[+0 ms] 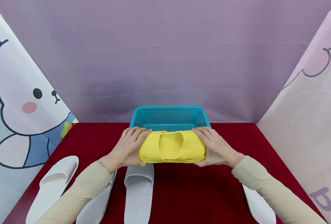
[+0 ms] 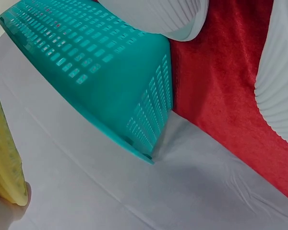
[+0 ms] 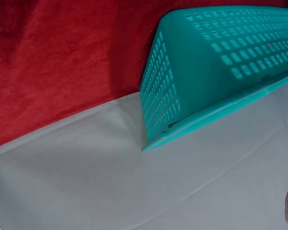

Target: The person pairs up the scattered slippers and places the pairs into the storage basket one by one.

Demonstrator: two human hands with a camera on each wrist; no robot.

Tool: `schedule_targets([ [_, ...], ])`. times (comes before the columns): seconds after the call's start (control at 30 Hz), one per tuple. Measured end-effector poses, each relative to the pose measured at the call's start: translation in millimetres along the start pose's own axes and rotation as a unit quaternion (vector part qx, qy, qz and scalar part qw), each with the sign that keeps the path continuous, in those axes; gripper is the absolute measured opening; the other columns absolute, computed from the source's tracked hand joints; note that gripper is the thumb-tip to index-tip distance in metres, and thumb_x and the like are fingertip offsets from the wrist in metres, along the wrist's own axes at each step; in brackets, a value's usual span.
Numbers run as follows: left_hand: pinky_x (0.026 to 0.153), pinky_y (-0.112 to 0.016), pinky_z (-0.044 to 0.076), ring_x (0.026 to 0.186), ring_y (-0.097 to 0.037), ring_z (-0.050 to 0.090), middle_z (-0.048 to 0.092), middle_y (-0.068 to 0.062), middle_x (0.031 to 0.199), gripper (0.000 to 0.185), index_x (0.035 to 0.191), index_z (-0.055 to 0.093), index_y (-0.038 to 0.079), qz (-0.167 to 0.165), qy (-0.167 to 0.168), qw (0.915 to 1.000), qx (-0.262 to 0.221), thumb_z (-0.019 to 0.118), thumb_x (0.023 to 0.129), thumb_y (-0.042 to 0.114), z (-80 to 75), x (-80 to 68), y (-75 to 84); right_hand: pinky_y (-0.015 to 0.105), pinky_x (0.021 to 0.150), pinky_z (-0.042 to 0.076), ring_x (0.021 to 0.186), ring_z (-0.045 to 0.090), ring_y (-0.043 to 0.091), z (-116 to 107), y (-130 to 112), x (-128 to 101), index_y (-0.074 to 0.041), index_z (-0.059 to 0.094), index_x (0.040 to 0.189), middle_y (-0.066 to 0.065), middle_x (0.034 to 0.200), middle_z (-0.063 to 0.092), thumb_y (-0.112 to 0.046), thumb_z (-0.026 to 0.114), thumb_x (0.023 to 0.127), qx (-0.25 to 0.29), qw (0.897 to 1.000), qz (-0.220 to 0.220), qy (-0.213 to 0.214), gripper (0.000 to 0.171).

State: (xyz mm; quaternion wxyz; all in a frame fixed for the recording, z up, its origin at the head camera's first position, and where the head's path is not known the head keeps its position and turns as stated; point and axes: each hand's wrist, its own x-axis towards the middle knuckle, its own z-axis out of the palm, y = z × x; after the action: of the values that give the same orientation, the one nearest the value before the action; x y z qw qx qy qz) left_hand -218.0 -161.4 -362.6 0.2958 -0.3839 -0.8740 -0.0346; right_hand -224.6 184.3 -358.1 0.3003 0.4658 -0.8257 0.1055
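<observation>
Both hands hold a yellow slipper [image 1: 172, 147] crosswise in the air, just at the near rim of the teal basket [image 1: 169, 109], which stands at 12 o'clock on the red desk [image 1: 199, 186]. The left hand [image 1: 126, 148] clasps the slipper's 9 o'clock end, fingers curled over the top edge; the right hand [image 1: 214, 147] clasps the 3 o'clock end in the same way. The strap faces up toward the head camera.

Judging by this, the step in hand is the carry to the basket: the slipper is lifted and not yet inside. The next move seems to call for a short push toward 12 o'clock so the slipper clears the near rim, then a lowering and a release by both hands together. The slipper looks about as wide as the basket's opening, so it may need tilting to go in.

Four white slippers lie on the desk nearer the person: one at 8 o'clock [image 1: 53, 186], one largely under the left sleeve [image 1: 95, 205], one at 6 o'clock [image 1: 138, 193], and one at 4 o'clock [image 1: 259, 207], partly hidden by the right sleeve.

The basket's floor is hidden behind the yellow slipper, so whether anything lies in it cannot be told. The thumbs are out of sight beneath the slipper. The left wrist view shows only a yellow sliver [image 2: 5, 163] of it beside the basket's wall [image 2: 110, 72]; the right wrist view shows the basket [image 3: 216, 62] and backdrop, with a mere edge of the hand.
</observation>
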Motion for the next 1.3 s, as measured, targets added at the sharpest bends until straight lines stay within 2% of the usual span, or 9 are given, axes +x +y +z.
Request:
schedule_targets([
  [0.27, 0.091, -0.051, 0.038, 0.11, -0.032, 0.044, 0.049, -0.012, 0.12, 0.107, 0.134, 0.039, 0.009, 0.006, 0.022, 0.9997, 0.001, 0.075, 0.043, 0.055, 1.5, -1.7, 0.5, 0.04, 0.091, 0.045, 0.111, 0.045, 0.025, 0.8, -4.8, 1.2, 0.002, 0.043, 0.129, 0.011, 0.122, 0.051, -0.054, 0.076, 0.052, 0.007, 1.0, 0.013, -0.002, 0.101],
  [0.5, 0.09, -0.051, 0.038, 0.109, -0.032, 0.045, 0.05, -0.012, 0.119, 0.106, 0.132, 0.042, 0.009, 0.005, 0.033, 0.9994, 0.0, 0.075, 0.043, 0.055, 4.5, -2.5, 0.6, 0.039, 0.089, 0.047, 0.113, 0.043, 0.023, -0.6, -8.2, 4.5, -0.002, 0.038, 0.133, 0.009, 0.124, 0.049, -0.053, 0.076, 0.053, 0.013, 0.999, 0.029, -0.026, 0.103],
  [0.7, 0.091, -0.05, 0.039, 0.11, -0.031, 0.045, 0.049, -0.011, 0.121, 0.106, 0.134, 0.04, 0.009, -0.007, 0.005, 1.0, 0.002, 0.073, 0.046, 0.057, 8.7, -3.1, 1.9, 0.041, 0.09, 0.047, 0.114, 0.042, 0.025, -1.3, -8.4, 3.8, 0.0, 0.032, 0.137, 0.011, 0.126, 0.047, -0.056, 0.075, 0.055, -0.019, 0.997, 0.04, -0.069, 0.107],
  [0.9, 0.09, -0.05, 0.039, 0.11, -0.03, 0.045, 0.049, -0.01, 0.121, 0.106, 0.134, 0.04, 0.01, -0.018, 0.012, 0.9998, 0.002, 0.074, 0.045, 0.056, 7.2, 0.1, 3.2, 0.047, 0.091, 0.042, 0.12, 0.037, 0.029, -3.6, -14.5, 9.3, -0.002, 0.022, 0.142, 0.013, 0.132, 0.041, -0.067, 0.073, 0.051, -0.072, 0.989, 0.077, -0.102, 0.123],
  [1.07, 0.092, -0.049, 0.039, 0.112, -0.03, 0.044, 0.048, -0.01, 0.123, 0.106, 0.136, 0.037, 0.01, -0.027, -0.011, 0.9996, -0.004, 0.074, 0.047, 0.056, 9.6, -3.6, 5.3, 0.046, 0.089, 0.041, 0.118, 0.04, 0.028, 1.1, -19.0, 8.7, -0.004, 0.028, 0.14, 0.012, 0.129, 0.045, -0.067, 0.072, 0.051, -0.082, 0.99, 0.076, -0.091, 0.117],
  [1.17, 0.093, -0.048, 0.038, 0.113, -0.03, 0.043, 0.047, -0.01, 0.125, 0.107, 0.138, 0.035, 0.01, -0.026, -0.029, 0.9992, -0.001, 0.073, 0.049, 0.056, 9.0, -5.5, 6.9, 0.046, 0.09, 0.041, 0.116, 0.042, 0.027, 3.3, -19.5, 6.5, -0.005, 0.034, 0.135, 0.01, 0.125, 0.047, -0.064, 0.072, 0.052, -0.068, 0.992, 0.073, -0.074, 0.109],
  [1.3, 0.097, -0.047, 0.037, 0.115, -0.029, 0.043, 0.046, -0.01, 0.128, 0.11, 0.14, 0.031, 0.01, -0.017, -0.051, 0.9985, 0.004, 0.074, 0.05, 0.057, 2.6, -1.5, 6.5, 0.046, 0.09, 0.041, 0.114, 0.043, 0.027, 2.3, -18.3, 5.2, -0.005, 0.039, 0.132, 0.009, 0.123, 0.049, -0.063, 0.073, 0.049, -0.052, 0.994, 0.077, -0.052, 0.107],
])
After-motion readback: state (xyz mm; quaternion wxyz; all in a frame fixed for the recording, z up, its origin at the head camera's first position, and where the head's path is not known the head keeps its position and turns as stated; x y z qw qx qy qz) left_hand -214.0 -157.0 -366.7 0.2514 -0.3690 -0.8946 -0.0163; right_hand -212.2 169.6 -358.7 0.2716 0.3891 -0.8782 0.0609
